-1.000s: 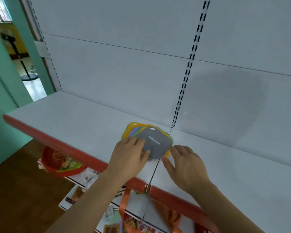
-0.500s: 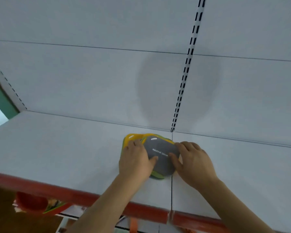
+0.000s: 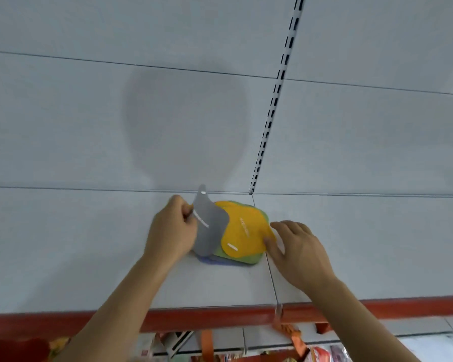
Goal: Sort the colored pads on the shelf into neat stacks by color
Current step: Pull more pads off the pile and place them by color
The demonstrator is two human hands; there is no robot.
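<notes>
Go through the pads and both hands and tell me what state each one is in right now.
Grey pad: peeled up on edge, pinched by the left hand.
Yellow pad: flat, topmost on the mixed pile.
Green pad: flat, under the yellow.
Right hand: fingers relaxed, thumb on the yellow pad's edge.

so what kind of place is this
Likely a shop aisle: a white retail shelf with a red front edge strip, a slotted upright in the back panel, and packaged goods below.

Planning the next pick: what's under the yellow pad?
Under the yellow pad, green pad and blue pad edges show at its near-left side. How many pads lie beneath is hidden. The left hand holds the grey pad.
</notes>
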